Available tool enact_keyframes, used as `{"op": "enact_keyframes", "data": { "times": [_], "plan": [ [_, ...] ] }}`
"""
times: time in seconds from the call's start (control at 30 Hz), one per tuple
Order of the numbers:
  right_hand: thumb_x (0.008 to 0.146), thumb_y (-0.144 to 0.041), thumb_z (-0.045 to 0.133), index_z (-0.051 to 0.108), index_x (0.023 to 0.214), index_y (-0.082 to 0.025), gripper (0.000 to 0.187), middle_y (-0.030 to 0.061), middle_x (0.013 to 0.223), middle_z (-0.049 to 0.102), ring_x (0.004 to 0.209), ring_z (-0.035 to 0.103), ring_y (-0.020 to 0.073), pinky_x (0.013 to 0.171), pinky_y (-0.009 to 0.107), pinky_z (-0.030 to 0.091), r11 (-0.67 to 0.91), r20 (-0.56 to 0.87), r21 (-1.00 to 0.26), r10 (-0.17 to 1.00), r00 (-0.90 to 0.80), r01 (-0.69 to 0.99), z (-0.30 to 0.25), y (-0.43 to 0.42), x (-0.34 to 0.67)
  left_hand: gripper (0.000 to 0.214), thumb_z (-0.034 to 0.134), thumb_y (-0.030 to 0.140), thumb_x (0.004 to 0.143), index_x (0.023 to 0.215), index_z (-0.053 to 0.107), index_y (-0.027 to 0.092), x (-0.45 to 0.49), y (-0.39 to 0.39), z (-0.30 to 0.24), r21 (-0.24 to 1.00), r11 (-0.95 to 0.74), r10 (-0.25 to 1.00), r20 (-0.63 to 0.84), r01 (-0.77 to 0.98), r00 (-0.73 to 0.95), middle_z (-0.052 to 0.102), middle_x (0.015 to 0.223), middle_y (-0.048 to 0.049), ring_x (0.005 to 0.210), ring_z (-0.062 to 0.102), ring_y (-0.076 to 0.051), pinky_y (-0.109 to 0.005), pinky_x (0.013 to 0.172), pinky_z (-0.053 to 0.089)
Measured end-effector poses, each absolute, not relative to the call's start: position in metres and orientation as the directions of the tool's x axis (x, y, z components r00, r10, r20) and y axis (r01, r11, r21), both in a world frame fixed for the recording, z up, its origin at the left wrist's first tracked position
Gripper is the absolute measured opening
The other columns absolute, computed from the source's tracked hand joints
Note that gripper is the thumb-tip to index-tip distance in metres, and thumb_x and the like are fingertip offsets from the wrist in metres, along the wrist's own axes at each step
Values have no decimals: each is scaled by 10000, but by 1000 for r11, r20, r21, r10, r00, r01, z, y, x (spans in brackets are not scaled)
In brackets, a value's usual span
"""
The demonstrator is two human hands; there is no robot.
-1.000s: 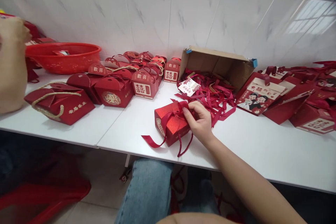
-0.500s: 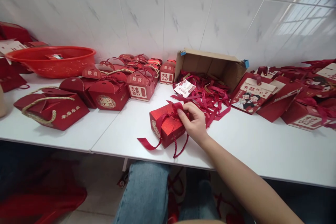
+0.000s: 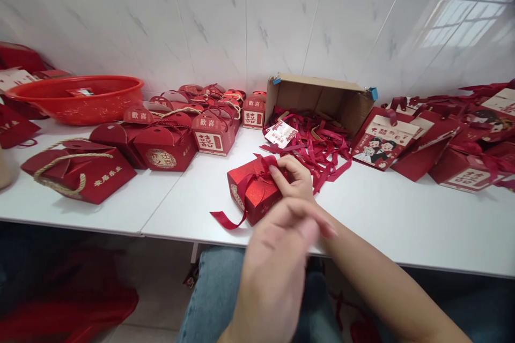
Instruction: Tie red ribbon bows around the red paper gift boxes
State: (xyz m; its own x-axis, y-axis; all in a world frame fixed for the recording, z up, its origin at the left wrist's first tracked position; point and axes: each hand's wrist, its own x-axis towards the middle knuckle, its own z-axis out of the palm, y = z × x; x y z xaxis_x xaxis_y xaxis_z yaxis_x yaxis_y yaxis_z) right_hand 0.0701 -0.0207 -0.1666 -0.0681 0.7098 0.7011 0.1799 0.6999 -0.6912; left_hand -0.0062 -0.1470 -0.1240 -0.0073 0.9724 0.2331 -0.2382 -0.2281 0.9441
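A shiny red gift box [image 3: 258,191] sits near the table's front edge with a dark red ribbon [image 3: 242,187] tied around it. One ribbon tail lies on the table to its left. My right hand [image 3: 295,176] is at the box's top right corner, thumb and fingers pinched on the ribbon. Closer to the camera, my left hand [image 3: 277,262] is raised in front of the box, its fingers bent and blurred. It covers the box's lower right side, and I see nothing in it.
A cardboard box [image 3: 322,84] on its side spills loose red ribbons [image 3: 317,142] behind my right hand. Finished-looking red boxes [image 3: 161,144] and an orange-red basin [image 3: 92,104] stand left. Red gift bags [image 3: 382,136] stand right. A rope-handled box [image 3: 86,171] is front left.
My left hand has come up from below into view, in front of the box and my right forearm. My right hand keeps its pinch on the ribbon. The view has shifted slightly.
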Motion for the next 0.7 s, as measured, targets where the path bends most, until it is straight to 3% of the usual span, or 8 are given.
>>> {"op": "enact_keyframes", "data": {
  "times": [0.1,0.17,0.7],
  "plan": [
    [837,-246,561,579,758,-195,95,23,767,571,707,538,148,651,283,441,691,695,-701,717,-48,173,-168,-21,70,131,602,287,820,744,664,200,-4,-130,-116,784,-65,998,57,-618,-33,620,690,-2,703,589,-113,-261,746,487],
    [834,-250,569,571,752,-197,97,16,755,568,690,529,141,635,277,434,687,692,-706,721,-40,172,-168,-22,70,72,673,241,768,728,701,188,-5,-127,-115,692,-11,1000,3,-722,-13,630,652,13,662,586,-81,-211,722,475],
    [816,-223,589,574,708,-191,114,-3,689,537,626,500,126,568,266,410,714,719,-683,694,-30,154,-160,-27,73,99,690,220,765,773,744,137,-8,-127,-119,661,-15,1000,10,-750,-12,708,698,-25,661,612,-79,-194,710,506]
  ]
}}
